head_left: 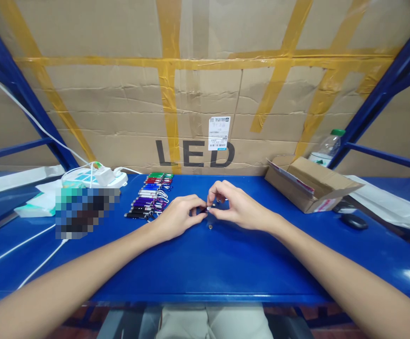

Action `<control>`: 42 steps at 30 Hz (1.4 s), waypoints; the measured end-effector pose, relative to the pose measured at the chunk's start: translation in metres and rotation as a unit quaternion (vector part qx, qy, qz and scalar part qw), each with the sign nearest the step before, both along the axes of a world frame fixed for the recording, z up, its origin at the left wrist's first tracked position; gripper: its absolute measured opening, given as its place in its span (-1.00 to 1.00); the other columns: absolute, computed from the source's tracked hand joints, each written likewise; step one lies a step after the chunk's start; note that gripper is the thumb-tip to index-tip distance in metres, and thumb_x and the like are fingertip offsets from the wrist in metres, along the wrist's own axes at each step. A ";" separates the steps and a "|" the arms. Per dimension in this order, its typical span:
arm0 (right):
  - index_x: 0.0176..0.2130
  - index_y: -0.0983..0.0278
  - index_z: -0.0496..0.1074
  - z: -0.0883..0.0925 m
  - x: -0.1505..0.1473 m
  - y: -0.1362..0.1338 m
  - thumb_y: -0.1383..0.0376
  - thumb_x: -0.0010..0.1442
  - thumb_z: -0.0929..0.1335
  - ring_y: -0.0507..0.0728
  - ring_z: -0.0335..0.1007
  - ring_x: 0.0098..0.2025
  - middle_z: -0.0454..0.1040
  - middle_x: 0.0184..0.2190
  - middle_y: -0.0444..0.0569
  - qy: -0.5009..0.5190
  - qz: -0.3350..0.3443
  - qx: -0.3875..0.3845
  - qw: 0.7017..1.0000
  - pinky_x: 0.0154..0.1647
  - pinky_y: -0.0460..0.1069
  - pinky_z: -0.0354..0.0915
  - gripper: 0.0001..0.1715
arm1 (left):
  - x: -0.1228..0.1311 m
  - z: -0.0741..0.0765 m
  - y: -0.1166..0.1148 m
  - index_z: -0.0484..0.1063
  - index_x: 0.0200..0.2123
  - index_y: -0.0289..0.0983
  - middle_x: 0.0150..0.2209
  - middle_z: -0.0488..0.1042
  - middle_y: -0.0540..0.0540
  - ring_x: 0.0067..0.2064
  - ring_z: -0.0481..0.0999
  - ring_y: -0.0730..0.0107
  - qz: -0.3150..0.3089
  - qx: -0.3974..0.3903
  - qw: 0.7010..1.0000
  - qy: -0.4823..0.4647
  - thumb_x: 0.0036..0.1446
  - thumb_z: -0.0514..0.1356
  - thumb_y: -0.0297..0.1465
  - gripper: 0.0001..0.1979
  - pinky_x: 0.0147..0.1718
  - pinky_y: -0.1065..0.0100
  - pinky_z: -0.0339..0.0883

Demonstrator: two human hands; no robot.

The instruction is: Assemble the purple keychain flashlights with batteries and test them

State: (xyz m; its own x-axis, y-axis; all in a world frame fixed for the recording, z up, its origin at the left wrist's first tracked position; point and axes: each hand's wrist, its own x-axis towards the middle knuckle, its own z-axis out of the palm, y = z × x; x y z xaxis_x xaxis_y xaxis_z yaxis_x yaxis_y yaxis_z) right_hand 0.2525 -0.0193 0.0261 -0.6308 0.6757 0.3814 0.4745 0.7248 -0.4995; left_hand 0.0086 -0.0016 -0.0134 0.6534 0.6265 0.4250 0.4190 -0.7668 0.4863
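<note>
Forearms (84, 275) stretched over the blue table (190, 278), left hand (178, 217) and right hand (238, 205) pinching a tiny part (208, 208) between their fingertips mid-table, apparently unfinished, while coloured tubes (148, 193) lay lined up leftward, seemingly done, and one loose bit (210, 227) stood just in front.

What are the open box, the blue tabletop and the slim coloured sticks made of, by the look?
Open box: apparently cardboard, brown and matte, with thin folded walls. Blue tabletop: probably painted metal, glossy, since it throws back a bright glare; coated board is possible. Slim coloured sticks: shiny, likely metal from their highlights, though plastic can't be ruled out.
</note>
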 end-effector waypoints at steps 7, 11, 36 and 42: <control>-0.12 0.17 0.39 0.002 0.001 0.000 0.36 0.32 0.43 0.18 0.34 -0.09 0.48 -0.14 -0.06 0.000 -0.005 0.005 1.000 -0.07 0.03 0.30 -0.84 | 0.000 -0.001 0.001 0.60 -0.10 -0.26 -0.21 0.58 -0.07 -0.30 0.54 0.37 0.007 -0.015 1.000 -0.005 0.38 0.28 -0.37 -0.88 -0.27 0.38 0.33; -0.15 0.19 0.38 0.003 0.001 0.000 0.39 0.32 0.40 0.15 0.34 -0.13 0.47 -0.17 -0.08 0.009 -0.010 0.013 1.000 -0.10 0.01 0.28 -0.87 | 0.000 -0.002 0.002 0.62 -0.09 -0.27 -0.17 0.60 -0.08 -0.31 0.56 0.40 0.016 -0.017 1.000 -0.014 0.37 0.27 -0.39 -0.86 -0.28 0.38 0.35; -0.20 0.21 0.44 -0.006 -0.004 0.001 0.53 0.18 0.45 0.10 0.37 -0.20 0.58 -0.23 -0.16 -0.097 0.066 -0.079 0.990 -0.16 -0.03 0.25 -0.73 | -0.001 -0.001 0.007 0.63 -0.15 -0.25 -0.37 0.63 0.02 -0.41 0.53 0.38 0.108 -0.067 0.992 -0.024 0.28 0.34 -0.34 -0.87 -0.36 0.39 0.30; -0.16 0.21 0.46 -0.002 0.004 0.008 0.42 0.25 0.45 0.07 0.32 -0.27 0.53 -0.23 -0.16 0.010 -0.011 -0.017 1.000 -0.21 -0.04 0.22 -0.83 | -0.001 -0.001 0.006 0.65 -0.09 -0.25 -0.24 0.64 -0.04 -0.38 0.50 0.39 0.074 -0.050 0.996 -0.017 0.32 0.32 -0.33 -0.84 -0.32 0.38 0.32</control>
